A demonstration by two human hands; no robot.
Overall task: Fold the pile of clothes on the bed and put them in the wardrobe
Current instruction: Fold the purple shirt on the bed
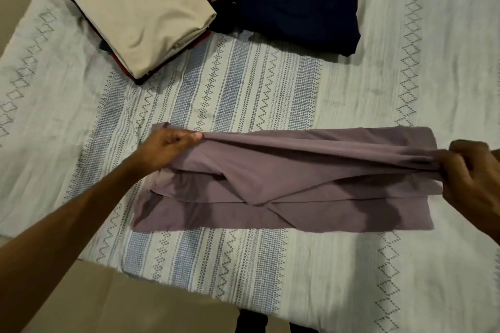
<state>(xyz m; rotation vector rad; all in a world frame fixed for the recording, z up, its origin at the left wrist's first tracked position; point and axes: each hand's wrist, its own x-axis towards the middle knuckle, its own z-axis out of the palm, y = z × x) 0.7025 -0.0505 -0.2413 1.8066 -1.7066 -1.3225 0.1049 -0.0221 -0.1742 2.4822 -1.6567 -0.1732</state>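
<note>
The left hand (167,143) and right hand (470,170) each pinch an end of the mauve garment (270,197), grip clamped; stretched taut for a straight fold on the bed (351,103).

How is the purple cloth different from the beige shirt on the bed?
The purple cloth lies spread long and is only half folded; the beige shirt is folded into a neat block. The left hand and right hand pinch the purple cloth; nobody touches the beige shirt. The shirt tops a stack; the cloth lies alone. Both are on the bed.
</note>
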